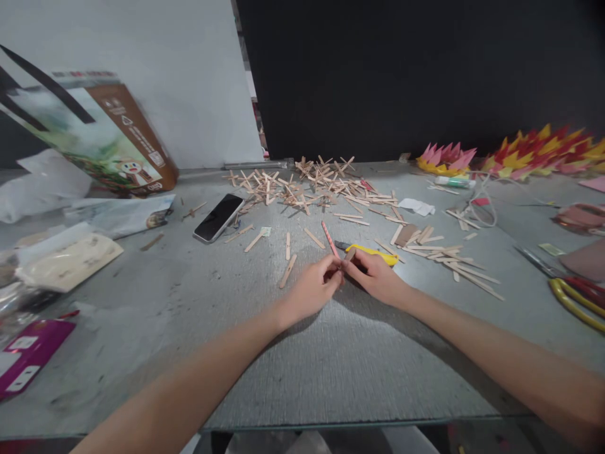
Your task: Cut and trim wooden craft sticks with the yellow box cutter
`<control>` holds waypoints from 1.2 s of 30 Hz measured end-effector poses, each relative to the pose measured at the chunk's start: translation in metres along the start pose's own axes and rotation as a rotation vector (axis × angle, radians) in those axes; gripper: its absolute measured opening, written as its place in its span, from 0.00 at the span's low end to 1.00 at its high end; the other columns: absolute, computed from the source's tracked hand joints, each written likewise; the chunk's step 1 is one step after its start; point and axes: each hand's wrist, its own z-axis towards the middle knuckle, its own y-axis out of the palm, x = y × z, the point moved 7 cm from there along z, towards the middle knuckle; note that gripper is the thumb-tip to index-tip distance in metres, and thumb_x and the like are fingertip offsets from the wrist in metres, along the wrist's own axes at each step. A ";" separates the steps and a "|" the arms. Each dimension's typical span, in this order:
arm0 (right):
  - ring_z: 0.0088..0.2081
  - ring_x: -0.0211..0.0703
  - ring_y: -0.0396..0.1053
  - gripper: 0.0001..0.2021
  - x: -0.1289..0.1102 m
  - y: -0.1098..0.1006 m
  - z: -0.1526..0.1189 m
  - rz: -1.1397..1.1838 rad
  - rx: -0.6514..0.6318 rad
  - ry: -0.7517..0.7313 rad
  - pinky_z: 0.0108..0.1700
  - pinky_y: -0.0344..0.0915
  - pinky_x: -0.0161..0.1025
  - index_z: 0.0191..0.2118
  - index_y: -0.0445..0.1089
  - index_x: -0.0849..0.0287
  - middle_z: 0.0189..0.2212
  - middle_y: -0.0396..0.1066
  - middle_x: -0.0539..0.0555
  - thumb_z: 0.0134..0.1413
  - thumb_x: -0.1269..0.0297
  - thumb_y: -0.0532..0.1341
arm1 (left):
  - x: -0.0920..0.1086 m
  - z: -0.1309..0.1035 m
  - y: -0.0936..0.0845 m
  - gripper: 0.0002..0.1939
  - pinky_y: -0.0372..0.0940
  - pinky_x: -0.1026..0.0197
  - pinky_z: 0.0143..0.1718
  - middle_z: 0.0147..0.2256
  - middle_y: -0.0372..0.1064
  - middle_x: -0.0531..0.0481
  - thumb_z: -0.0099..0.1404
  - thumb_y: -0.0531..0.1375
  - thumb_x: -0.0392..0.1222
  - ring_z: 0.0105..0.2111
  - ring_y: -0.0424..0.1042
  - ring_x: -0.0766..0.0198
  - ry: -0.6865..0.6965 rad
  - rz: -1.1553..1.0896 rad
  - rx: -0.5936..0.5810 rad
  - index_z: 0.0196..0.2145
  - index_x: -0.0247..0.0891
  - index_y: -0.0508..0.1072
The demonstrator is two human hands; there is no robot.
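My left hand (314, 287) is closed on a thin pink-and-white striped stick (329, 238), which points up and away from me. Close against it, my right hand (375, 277) pinches a small brownish piece (350, 253); its lower part is hidden by the fingers. The fingertips of both hands meet or nearly meet at the middle of the table. Just behind my right hand lies a yellow utility knife (378, 254). Short wooden sticks (287, 271) rest beyond my left hand.
Wooden sticks and crosses (302, 189) pile up at the back, with more sticks (454, 258) at right. A phone (218, 217), paper bag (127, 139) and plastic packs stand or lie left. Scissors (574, 296), glue stick (454, 182) and folded paper flowers (543, 151) are right.
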 end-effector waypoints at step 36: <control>0.30 0.44 0.69 0.16 0.000 0.000 0.000 -0.011 -0.001 -0.001 0.36 0.63 0.42 0.37 0.68 0.52 0.28 0.74 0.49 0.76 0.49 0.56 | -0.003 0.001 0.001 0.04 0.67 0.58 0.39 0.35 0.75 0.50 0.75 0.55 0.41 0.36 0.75 0.61 0.001 -0.003 0.000 0.43 0.41 0.69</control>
